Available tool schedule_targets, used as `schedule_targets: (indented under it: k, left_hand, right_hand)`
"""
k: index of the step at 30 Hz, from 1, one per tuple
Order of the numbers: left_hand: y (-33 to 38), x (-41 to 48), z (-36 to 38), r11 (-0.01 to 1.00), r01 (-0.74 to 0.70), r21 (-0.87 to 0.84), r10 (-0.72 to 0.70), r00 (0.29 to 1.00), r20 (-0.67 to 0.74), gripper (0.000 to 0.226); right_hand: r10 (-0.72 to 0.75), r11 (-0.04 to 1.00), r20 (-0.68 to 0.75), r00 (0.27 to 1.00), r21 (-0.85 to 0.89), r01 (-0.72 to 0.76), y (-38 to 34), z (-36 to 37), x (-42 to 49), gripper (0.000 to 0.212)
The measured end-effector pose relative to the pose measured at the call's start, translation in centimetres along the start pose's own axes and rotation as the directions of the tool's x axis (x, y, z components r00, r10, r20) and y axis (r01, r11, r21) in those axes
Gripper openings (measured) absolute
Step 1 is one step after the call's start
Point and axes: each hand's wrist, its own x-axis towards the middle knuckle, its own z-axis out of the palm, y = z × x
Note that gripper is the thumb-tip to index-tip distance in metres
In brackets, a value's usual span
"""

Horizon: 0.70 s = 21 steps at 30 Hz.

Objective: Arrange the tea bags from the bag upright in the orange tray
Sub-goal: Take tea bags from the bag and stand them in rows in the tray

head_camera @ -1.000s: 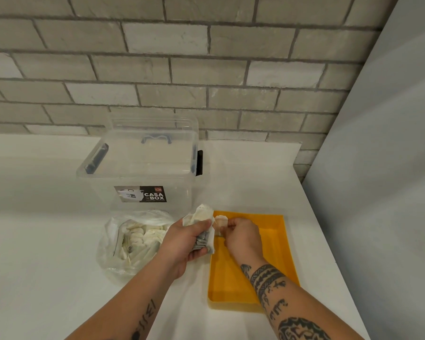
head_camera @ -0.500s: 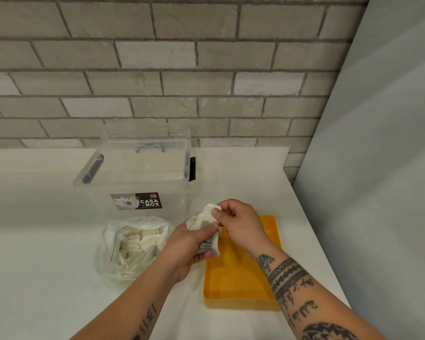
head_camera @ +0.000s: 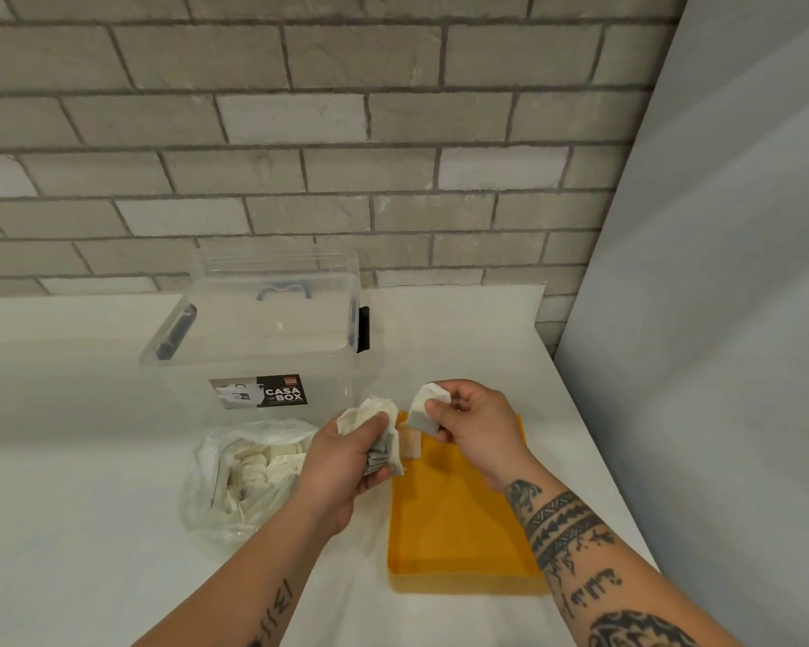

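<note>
While the left hand (head_camera: pixel 346 464) gripped a bunch of tea bags (head_camera: pixel 377 431), the right hand (head_camera: pixel 479 422) pinched 1 tea bag (head_camera: pixel 423 410) in its fingers (head_camera: pixel 440 406), long side nearly up & down, just over the far-left corner of the orange tray (head_camera: pixel 463 530). Right hand was nearer the tray.

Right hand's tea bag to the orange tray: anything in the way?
Nothing visible. The right hand holds the tea bag by the tray's far-left corner; one pale piece sits there, the rest bare. The left hand's bunch is left of it.
</note>
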Motion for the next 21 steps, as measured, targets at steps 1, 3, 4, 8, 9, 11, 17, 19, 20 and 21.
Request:
schedule_targets:
  k: [1, 3, 4, 8, 9, 11, 17, 19, 20, 21]
  left_hand:
    - [0.0, 0.1, -0.1, 1.0, -0.016, 0.014, 0.016, 0.999, -0.035, 0.017]
    - [-0.1, 0.5, -0.2, 0.997, -0.036, 0.068, 0.043, 0.995, -0.094, 0.012]
    - [-0.3, 0.7, -0.3, 0.994, -0.037, 0.104, 0.049, 0.992, -0.118, 0.012]
    - [-1.1, 1.1, -0.2, 0.963, -0.002, 0.269, 0.042, 0.989, -0.144, 0.013]
    - [-1.2, 1.1, -0.1, 0.953, 0.009, 0.302, 0.035, 0.99, -0.139, 0.012]
    - [-1.5, 1.1, 0.0, 0.939, 0.027, 0.342, 0.019, 0.991, -0.131, 0.008]
    - [-1.9, 1.1, -0.1, 0.927, 0.044, 0.373, -0.003, 0.994, -0.111, 0.011]
    - [-1.8, 1.0, 0.0, 0.924, 0.04, 0.381, -0.001, 0.995, -0.104, 0.019]
    - [-1.8, 1.0, 0.0, 0.925, 0.042, 0.379, -0.002, 0.994, -0.105, 0.021]
    - [-1.9, 1.1, 0.0, 0.924, 0.045, 0.379, -0.004, 0.994, -0.107, 0.02]
  right_hand:
    - [0.006, 1.0, -0.032, 0.999, -0.005, -0.006, 0.4, -0.2, 0.2, 0.013]
    - [0.019, 0.997, -0.087, 0.996, -0.075, -0.026, 1.5, -0.5, 0.5, 0.009]
    - [0.027, 0.991, -0.105, 0.994, -0.13, -0.041, 2.0, -0.4, 0.6, 0.01]
    - [0.061, 0.94, -0.086, 0.994, -0.33, -0.087, 4.7, 0.8, 1.2, 0.016]
    - [0.063, 0.924, -0.079, 0.995, -0.371, -0.088, 5.4, 1.1, 1.4, 0.017]
    - [0.061, 0.902, -0.067, 0.996, -0.424, -0.084, 6.3, 1.7, 1.6, 0.017]
    - [0.07, 0.906, -0.105, 0.992, -0.41, -0.107, 7.1, 3.4, 1.9, 0.015]
    - [0.081, 0.914, -0.13, 0.988, -0.386, -0.125, 7.1, 3.7, 1.9, 0.02]
    - [0.088, 0.913, -0.143, 0.986, -0.383, -0.138, 7.0, 3.7, 1.8, 0.023]
    - [0.1, 0.912, -0.16, 0.982, -0.381, -0.155, 7.0, 3.6, 1.8, 0.028]
